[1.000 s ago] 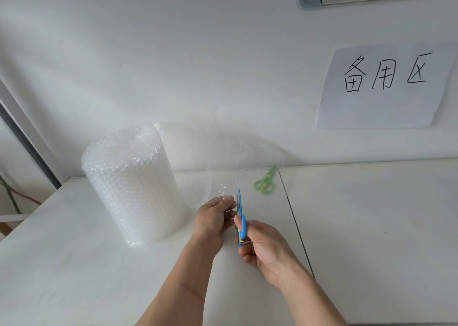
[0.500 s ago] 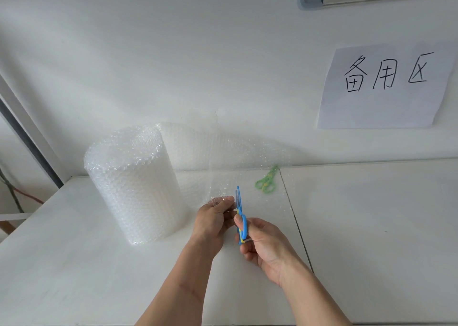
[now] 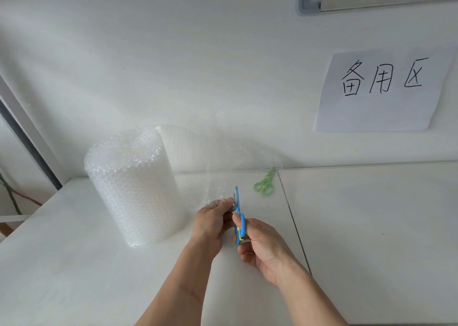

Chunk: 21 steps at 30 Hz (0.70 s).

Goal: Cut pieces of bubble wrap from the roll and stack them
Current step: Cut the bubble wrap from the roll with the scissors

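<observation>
A thick roll of clear bubble wrap [image 3: 133,187] stands upright on the white table [image 3: 74,263], left of centre. A loose sheet of bubble wrap [image 3: 218,162] runs from the roll to the right along the wall and down toward me. My left hand [image 3: 213,220] pinches the near edge of that sheet. My right hand [image 3: 260,244] holds blue scissors [image 3: 238,214], blades pointing away from me, right beside my left fingertips at the sheet's edge.
Green scissors [image 3: 264,183] lie on the table behind the sheet, near the seam between two tabletops [image 3: 292,216]. A paper sign [image 3: 381,90] with handwriting hangs on the wall at the right. A dark frame post [image 3: 29,142] stands at the left.
The blue scissors have edged slightly forward along the sheet's edge. My left hand keeps its pinch in the same place.
</observation>
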Motion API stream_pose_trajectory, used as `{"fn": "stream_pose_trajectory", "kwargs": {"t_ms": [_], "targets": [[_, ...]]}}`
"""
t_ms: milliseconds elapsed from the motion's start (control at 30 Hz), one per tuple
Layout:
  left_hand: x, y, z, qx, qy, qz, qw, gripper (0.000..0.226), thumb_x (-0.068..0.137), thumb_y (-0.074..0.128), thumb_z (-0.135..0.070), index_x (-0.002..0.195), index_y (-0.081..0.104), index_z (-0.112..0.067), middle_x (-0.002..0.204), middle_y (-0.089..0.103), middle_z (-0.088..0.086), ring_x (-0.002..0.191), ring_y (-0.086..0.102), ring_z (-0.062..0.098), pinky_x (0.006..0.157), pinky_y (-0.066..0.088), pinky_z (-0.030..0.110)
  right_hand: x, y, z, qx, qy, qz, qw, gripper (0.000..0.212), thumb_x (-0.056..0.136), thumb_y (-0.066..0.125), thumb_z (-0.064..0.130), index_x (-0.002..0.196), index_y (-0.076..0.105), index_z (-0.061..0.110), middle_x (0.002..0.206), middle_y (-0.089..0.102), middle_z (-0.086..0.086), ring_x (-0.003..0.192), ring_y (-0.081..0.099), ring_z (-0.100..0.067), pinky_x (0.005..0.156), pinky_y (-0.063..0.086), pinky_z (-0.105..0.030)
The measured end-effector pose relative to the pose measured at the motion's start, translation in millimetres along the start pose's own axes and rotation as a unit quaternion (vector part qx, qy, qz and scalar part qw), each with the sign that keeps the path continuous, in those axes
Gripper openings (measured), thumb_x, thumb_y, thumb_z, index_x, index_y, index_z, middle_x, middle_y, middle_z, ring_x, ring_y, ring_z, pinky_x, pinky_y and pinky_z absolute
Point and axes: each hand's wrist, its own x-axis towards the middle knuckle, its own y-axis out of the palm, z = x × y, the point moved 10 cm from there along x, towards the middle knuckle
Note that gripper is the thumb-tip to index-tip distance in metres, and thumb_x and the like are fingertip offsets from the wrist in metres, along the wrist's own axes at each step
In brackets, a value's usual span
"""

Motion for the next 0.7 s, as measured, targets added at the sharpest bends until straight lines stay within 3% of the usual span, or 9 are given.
{"fn": "stream_pose_trajectory", "kwargs": {"t_ms": [167, 367, 700], "targets": [[0.1, -3.0, -0.2, 0.009, 0.005, -0.01, 1.0, 0.017, 0.09, 0.065, -0.007, 0.074, 0.06, -0.003, 0.061, 0.056, 0.006, 0.049, 0.054, 0.014, 0.051, 0.051, 0.024, -1.2, 0.6, -1.2, 0.004, -0.005, 0.004, 1.0, 0.028, 0.078, 0.076, 0.042, 0.082, 0.066, 0.016, 0.067, 0.06, -0.002, 0.047, 0.045, -0.01, 0.045, 0.041, -0.022], [-1.5, 0.6, 0.5, 0.013, 0.001, 0.009, 1.0, 0.016, 0.089, 0.065, -0.005, 0.075, 0.06, -0.002, 0.063, 0.061, 0.01, 0.052, 0.06, 0.018, 0.057, 0.054, 0.027, 0.5, 1.2, 1.6, 0.008, 0.005, 0.002, 1.0, 0.031, 0.077, 0.076, 0.046, 0.078, 0.065, 0.017, 0.075, 0.06, -0.008, 0.049, 0.047, -0.012, 0.048, 0.045, -0.024], [-3.7, 3.3, -1.4, 0.007, 0.015, 0.021, 1.0, 0.022, 0.09, 0.064, -0.005, 0.068, 0.058, -0.005, 0.059, 0.062, 0.009, 0.051, 0.061, 0.018, 0.054, 0.053, 0.027, 1.9, -0.6, 2.3, 0.02, -0.009, -0.004, 1.0, 0.029, 0.078, 0.077, 0.042, 0.078, 0.065, 0.015, 0.072, 0.059, -0.006, 0.048, 0.046, -0.01, 0.046, 0.044, -0.023]]}}
